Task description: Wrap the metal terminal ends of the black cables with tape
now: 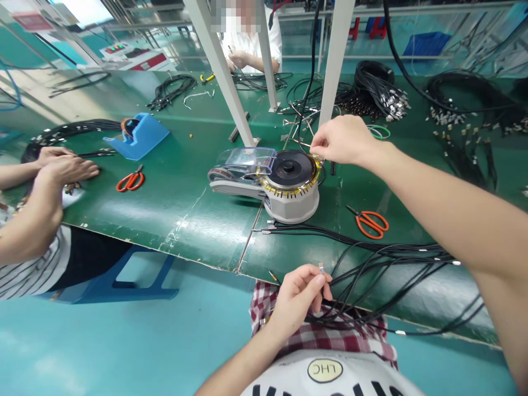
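My left hand [303,289] is closed around a black cable near the table's front edge, and the cable's silver connector [320,268] sticks up past the fingertips. My right hand [344,140] reaches over the table and pinches at the far right rim of a round tape dispenser [291,206]. Yellowish pieces of tape [289,192] line the rim of its black disc [289,168]. The fingertips are on the tape there, though the piece itself is mostly hidden. More black cables [371,247] lie on the table to the right of my left hand.
Orange-handled scissors [371,224] lie right of the dispenser, and another pair [131,180] lies left. White posts [231,82] rise behind it. A co-worker's hands [68,165] work at the left, near a blue tape holder [142,137]. Cable bundles [375,88] lie at the back; another person sits opposite.
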`<control>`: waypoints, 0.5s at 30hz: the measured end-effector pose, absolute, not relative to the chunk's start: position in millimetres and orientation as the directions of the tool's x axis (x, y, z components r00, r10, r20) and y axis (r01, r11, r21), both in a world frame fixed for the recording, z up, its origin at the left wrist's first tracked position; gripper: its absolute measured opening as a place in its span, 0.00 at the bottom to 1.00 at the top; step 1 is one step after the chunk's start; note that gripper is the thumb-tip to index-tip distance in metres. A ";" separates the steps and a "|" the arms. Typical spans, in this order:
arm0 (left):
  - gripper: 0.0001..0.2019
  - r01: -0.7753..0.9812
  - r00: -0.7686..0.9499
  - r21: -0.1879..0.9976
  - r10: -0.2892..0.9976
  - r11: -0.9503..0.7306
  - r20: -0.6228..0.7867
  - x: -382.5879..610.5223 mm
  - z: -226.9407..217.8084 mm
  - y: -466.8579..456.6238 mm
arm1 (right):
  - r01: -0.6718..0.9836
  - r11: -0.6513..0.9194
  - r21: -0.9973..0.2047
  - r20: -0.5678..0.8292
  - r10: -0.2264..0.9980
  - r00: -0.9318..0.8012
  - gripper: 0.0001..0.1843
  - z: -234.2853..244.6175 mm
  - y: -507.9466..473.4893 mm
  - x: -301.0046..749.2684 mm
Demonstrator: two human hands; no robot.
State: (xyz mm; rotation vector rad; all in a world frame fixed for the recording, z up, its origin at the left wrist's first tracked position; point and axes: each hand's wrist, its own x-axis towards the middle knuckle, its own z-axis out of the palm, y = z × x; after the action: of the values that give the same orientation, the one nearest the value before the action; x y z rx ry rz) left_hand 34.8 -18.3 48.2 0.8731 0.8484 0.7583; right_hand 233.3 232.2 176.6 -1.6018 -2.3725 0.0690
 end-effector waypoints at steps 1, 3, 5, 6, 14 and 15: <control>0.15 -0.222 0.446 0.872 0.841 0.435 -0.306 34.5 48.3 -18.3 | 0.899 0.408 -0.158 0.255 0.897 -0.362 0.10 178.0 223.7 232.1; 0.14 -0.256 0.421 0.869 0.858 0.424 -0.295 33.2 48.2 -18.2 | 0.881 0.428 -0.201 0.358 0.869 -0.340 0.13 179.0 200.7 229.3; 0.16 -0.298 0.396 0.864 0.876 0.405 -0.274 31.0 47.7 -17.6 | 0.827 0.414 -0.381 0.412 0.876 -0.250 0.15 173.7 169.6 225.7; 0.17 -0.316 0.384 0.864 0.886 0.392 -0.261 29.7 47.2 -17.0 | 0.773 0.395 -0.496 0.394 0.896 -0.205 0.14 167.6 151.6 223.8; 0.20 -0.347 0.358 0.873 0.909 0.343 -0.214 25.8 39.4 -10.8 | 0.394 -0.067 -0.916 -0.218 0.911 -0.350 0.07 77.5 30.5 214.5; 0.20 -0.342 0.362 0.875 0.908 0.342 -0.213 26.4 38.0 -10.6 | 0.383 -0.083 -0.920 -0.225 0.912 -0.342 0.07 71.0 25.2 213.9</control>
State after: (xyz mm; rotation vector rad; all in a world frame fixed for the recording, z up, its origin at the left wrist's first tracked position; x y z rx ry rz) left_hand 26.4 -10.6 38.0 0.8426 0.8131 0.9404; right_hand 213.9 25.2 71.0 -1.4018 -1.7096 1.4290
